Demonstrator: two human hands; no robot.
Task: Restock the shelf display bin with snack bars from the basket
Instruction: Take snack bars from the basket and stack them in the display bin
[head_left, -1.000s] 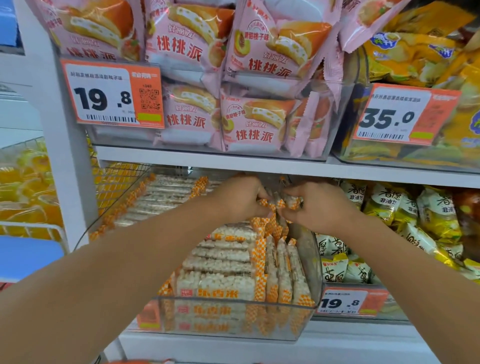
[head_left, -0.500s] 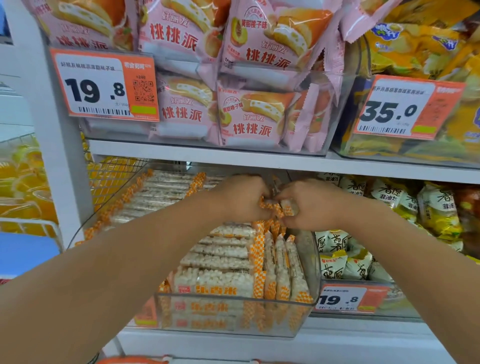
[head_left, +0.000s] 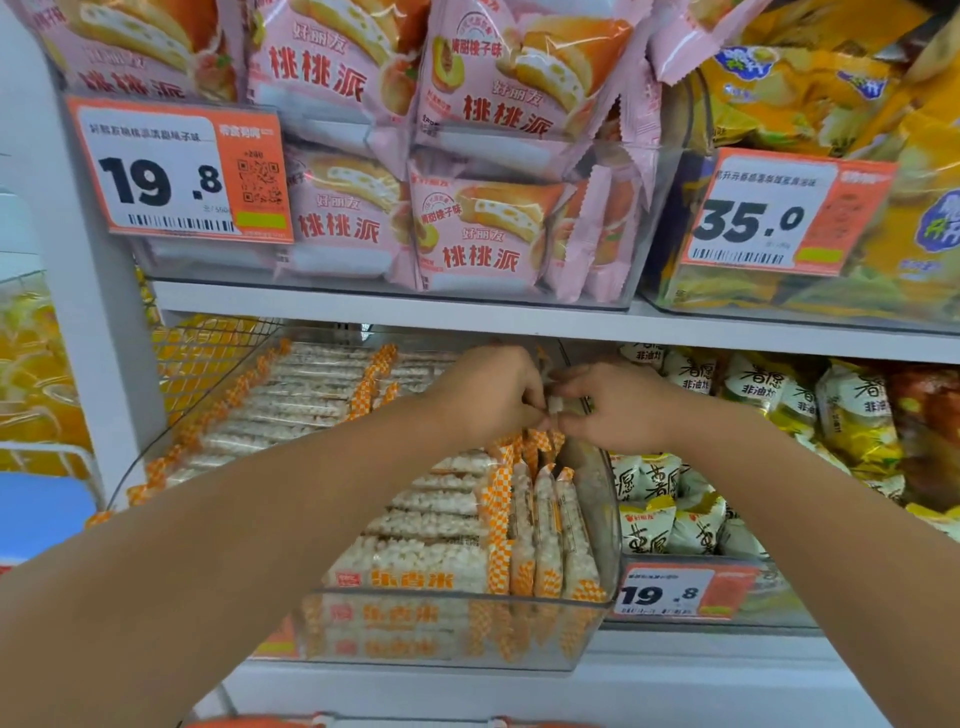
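A clear plastic display bin (head_left: 605, 499) on the lower shelf holds several puffed-rice snack bars (head_left: 436, 525) in clear wrappers with orange checked ends. Some lie flat in rows, others stand on edge along the right wall. My left hand (head_left: 488, 395) and my right hand (head_left: 613, 405) meet deep in the bin at its right side. Both pinch the tops of upright snack bars (head_left: 555, 405) between curled fingers. The basket shows only as an orange rim (head_left: 249, 723) at the bottom edge.
The shelf board (head_left: 467, 317) above sits just over my hands. It carries a bin of pink cake packs (head_left: 467, 234) and yellow bags (head_left: 831, 104). A neighbouring bin of yellow-white snack packs (head_left: 691, 499) stands to the right. A white upright (head_left: 88, 312) bounds the left.
Both hands have shifted slightly deeper and higher in the bin, still pinching the upright bars. The camera has tilted a little, and the shelf sits lower in view.
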